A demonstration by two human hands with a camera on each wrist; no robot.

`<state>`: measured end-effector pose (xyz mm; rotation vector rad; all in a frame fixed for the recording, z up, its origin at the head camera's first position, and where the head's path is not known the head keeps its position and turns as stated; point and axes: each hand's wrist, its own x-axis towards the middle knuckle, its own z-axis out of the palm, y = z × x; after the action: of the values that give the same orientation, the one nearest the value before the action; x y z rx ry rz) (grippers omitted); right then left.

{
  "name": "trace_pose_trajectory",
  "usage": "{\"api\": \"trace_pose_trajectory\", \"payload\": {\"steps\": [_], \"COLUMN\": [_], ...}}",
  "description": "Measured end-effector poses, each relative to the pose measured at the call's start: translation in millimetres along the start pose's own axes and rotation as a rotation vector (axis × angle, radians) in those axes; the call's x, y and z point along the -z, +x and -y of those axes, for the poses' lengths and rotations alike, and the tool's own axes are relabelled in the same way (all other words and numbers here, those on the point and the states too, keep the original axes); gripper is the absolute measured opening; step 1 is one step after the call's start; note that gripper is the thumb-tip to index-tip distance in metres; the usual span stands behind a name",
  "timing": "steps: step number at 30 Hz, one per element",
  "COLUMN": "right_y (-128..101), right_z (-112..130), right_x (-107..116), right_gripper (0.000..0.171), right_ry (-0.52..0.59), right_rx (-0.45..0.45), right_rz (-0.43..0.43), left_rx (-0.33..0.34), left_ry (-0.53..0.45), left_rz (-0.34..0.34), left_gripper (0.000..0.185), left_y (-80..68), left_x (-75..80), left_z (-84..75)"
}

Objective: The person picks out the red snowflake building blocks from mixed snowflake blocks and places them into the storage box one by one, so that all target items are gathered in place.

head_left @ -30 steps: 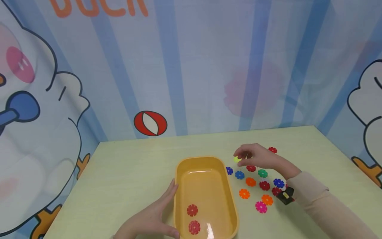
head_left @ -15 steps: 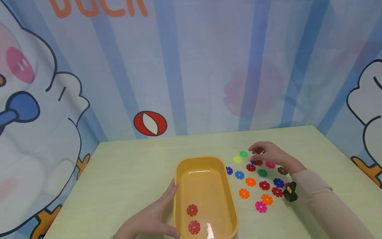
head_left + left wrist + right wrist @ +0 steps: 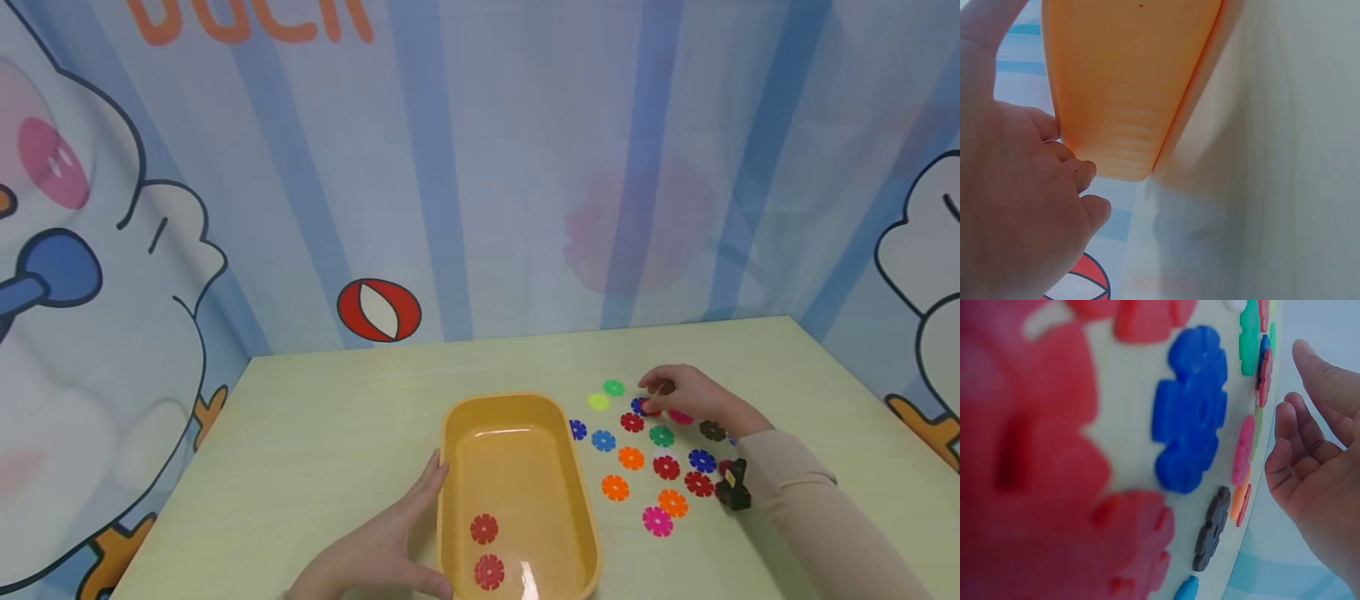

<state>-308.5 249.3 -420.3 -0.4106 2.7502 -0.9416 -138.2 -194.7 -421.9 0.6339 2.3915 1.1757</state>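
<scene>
On the desk (image 3: 337,417), left hand (image 3: 375,546) rests flat against the orange tray (image 3: 450,467); right hand (image 3: 690,396), fingers relaxed, touches a red disc (image 3: 651,409).

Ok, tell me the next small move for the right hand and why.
Probably close the fingertips on the red disc under the right hand and lift it toward the orange tray. The tray holds only two discs, both red; the left hand rests against its side. In the right wrist view the fingers look relaxed, with no grip showing.
</scene>
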Motion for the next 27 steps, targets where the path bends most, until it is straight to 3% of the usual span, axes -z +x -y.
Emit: {"api": "trace_pose_trajectory", "payload": {"steps": [13, 27], "right_y": [3.3, 4.0], "right_z": [-5.2, -3.2], "right_x": [-1.8, -4.9], "right_gripper": [0.043, 0.040], "right_ry": [-0.009, -0.061], "right_rx": [-0.032, -0.081], "right_rz": [0.050, 0.049], "left_rx": [-0.021, -0.015], "left_ry": [0.008, 0.003], "left_rz": [0.004, 0.003], "left_gripper": [0.121, 0.121], "left_y": [-1.4, -0.8], "left_x": [0.4, -0.5], "left_z": [0.8, 1.1]}}
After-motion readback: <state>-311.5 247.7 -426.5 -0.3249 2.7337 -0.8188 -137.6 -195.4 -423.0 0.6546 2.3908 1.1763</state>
